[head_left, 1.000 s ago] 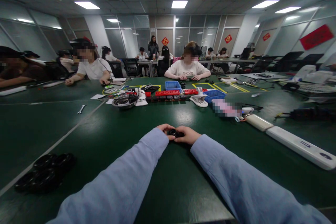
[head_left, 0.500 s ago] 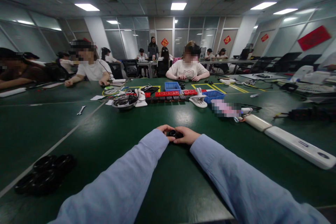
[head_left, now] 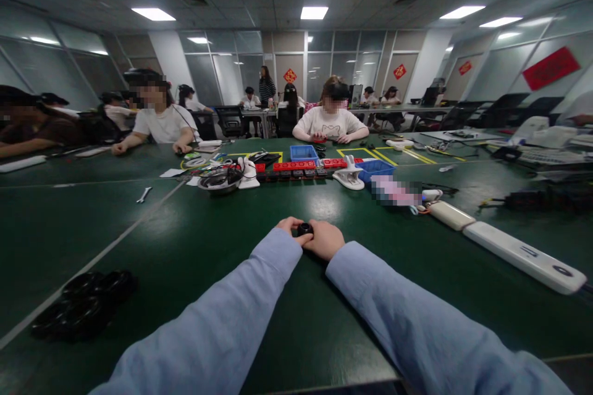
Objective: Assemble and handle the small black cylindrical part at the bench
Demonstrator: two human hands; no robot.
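Observation:
Out over the green table, a small round black ring-shaped part point(head_left: 304, 229) is between my two hands. My left hand point(head_left: 288, 225) grips its left side, fingers behind and thumb in front. From the right, my right hand point(head_left: 327, 239) closes against the same part, its fingers curled and partly hidden. The part's lower side is covered by my fingers, so whether it touches the table I cannot tell. Several larger black rings point(head_left: 83, 308) lie heaped on the table at the near left, apart from both hands.
A wrench point(head_left: 144, 195) lies at the left. Ahead are red-and-black power strips point(head_left: 296, 171), white clamps point(head_left: 349, 175), blue bins point(head_left: 303, 153) and a dish of coiled cable point(head_left: 219, 179). A long white device point(head_left: 523, 256) lies at the right. A person point(head_left: 331, 122) sits opposite.
My right hand has turned over the black part, its fingers now more curled. The part shows more upright between the hands. The view has shifted slightly.

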